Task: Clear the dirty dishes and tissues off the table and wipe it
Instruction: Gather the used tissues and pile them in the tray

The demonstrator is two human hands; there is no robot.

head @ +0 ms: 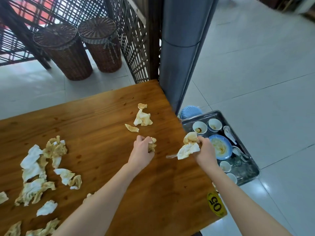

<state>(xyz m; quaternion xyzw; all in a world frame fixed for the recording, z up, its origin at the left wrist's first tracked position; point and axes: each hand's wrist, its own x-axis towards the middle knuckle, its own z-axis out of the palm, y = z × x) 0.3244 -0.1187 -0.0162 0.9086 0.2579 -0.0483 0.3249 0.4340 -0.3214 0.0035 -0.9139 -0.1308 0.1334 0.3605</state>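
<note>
Wooden table strewn with stained tissues (mostly left side).

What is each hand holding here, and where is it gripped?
Left hand is closed around a balled tissue on the table. Right hand pinches a stained tissue at its bunched middle, ends hanging free.

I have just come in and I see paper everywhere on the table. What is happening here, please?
A person is clearing a brown wooden table. The left hand is closed on a stained crumpled tissue on the tabletop, and the right hand holds another stained white tissue wad above the table edge. The dirty bowls already sit in a metal tray on the floor. Many soiled tissues are on the table, mostly at the left.
</note>
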